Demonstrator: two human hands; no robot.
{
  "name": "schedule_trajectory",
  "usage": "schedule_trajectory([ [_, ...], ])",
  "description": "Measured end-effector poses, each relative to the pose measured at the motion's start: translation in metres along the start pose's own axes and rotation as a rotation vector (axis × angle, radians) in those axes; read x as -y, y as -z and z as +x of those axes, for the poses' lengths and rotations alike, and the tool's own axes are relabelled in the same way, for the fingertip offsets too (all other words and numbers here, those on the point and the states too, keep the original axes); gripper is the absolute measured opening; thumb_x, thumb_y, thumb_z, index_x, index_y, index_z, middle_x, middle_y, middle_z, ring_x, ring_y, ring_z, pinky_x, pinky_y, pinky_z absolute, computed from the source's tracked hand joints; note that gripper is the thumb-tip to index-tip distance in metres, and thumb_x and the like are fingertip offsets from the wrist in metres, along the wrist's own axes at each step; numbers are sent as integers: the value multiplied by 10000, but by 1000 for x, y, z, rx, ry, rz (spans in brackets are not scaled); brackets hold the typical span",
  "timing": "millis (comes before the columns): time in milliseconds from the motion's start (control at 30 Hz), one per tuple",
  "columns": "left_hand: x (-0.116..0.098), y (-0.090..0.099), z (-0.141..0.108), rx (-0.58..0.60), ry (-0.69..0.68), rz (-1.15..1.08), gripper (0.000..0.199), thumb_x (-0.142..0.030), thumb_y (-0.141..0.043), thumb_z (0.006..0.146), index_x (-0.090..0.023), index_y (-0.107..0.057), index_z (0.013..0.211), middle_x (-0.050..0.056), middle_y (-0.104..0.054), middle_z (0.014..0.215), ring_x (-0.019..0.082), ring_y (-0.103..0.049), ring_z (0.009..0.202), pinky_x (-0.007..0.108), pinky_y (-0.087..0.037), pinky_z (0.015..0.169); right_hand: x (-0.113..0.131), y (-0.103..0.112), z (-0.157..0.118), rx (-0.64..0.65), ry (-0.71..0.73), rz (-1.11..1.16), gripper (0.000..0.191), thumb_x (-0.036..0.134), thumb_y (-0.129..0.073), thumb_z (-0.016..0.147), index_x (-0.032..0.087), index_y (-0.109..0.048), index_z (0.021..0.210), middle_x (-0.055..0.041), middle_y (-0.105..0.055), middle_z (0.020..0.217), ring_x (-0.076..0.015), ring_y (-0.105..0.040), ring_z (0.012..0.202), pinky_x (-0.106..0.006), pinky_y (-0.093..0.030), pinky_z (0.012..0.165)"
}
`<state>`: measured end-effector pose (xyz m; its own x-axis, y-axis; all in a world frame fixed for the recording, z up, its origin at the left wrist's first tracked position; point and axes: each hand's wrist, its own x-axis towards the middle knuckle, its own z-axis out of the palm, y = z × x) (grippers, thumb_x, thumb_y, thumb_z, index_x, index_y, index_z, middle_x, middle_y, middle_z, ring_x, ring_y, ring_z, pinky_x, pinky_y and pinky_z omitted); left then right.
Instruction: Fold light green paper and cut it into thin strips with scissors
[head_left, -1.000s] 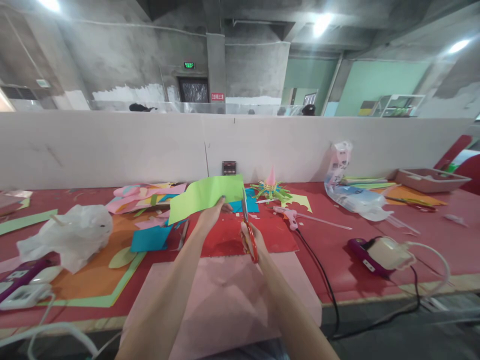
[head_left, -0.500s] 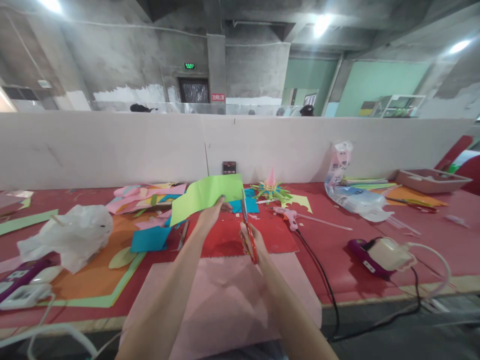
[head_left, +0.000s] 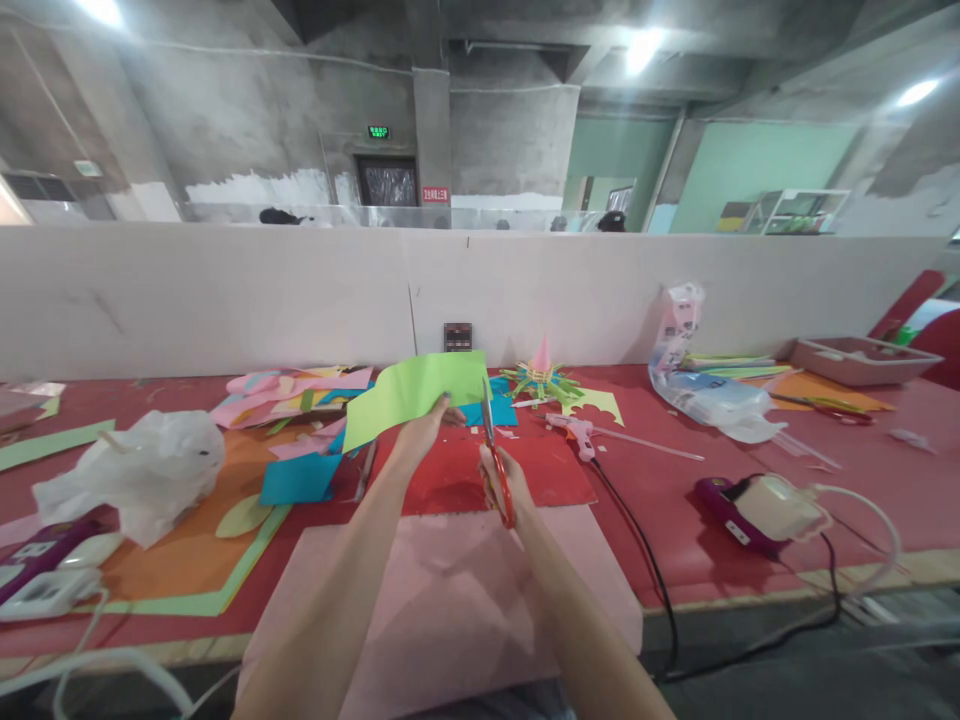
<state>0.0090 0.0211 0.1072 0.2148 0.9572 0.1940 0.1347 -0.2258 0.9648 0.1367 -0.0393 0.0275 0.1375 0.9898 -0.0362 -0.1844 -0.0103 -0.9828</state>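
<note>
A strip of light green paper (head_left: 416, 388) is pinched in my left hand (head_left: 431, 425), thumb on top, and held up above the table. My right hand (head_left: 504, 478) is closed round the red handles of a pair of scissors (head_left: 501, 480). The blades point away from me, right at the strip's right edge; whether they bite into the paper I cannot tell. Below both hands lies a red sheet (head_left: 450, 475), with a pink sheet (head_left: 450, 590) nearer to me. Blue paper (head_left: 499, 405) shows behind the scissors.
Right of my hands lies a pink glue gun (head_left: 577, 436) with a black cord. A paper ornament (head_left: 543, 372) stands behind it. Paper scraps (head_left: 292, 390) and a crumpled white plastic bag (head_left: 161, 465) are at left. Power strips (head_left: 742, 515) sit at both sides; a white partition (head_left: 300, 300) closes the back.
Almost nothing differs. The green strip has shifted very slightly, and both hands keep their hold.
</note>
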Motion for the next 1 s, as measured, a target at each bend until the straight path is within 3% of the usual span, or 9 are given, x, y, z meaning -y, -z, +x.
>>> schedule_trajectory([
  [667,-1,0,2,14,25,-4,448,-500,-362,757,-184,-608,558,49,-678,653,173,-628,672,288,-465,769,1,2,-7,-20,83,-66,450,634,-522,656,203,-395,650,93,-306,424,-55,-306,240,-185,-222,232],
  [1000,-1,-1,-3,34,49,20,452,-512,-359,755,-186,-604,561,53,-672,654,182,-625,694,293,-461,766,-5,0,0,-54,34,-26,495,680,-523,610,213,-433,749,92,-353,464,-35,-278,303,-160,-225,265],
])
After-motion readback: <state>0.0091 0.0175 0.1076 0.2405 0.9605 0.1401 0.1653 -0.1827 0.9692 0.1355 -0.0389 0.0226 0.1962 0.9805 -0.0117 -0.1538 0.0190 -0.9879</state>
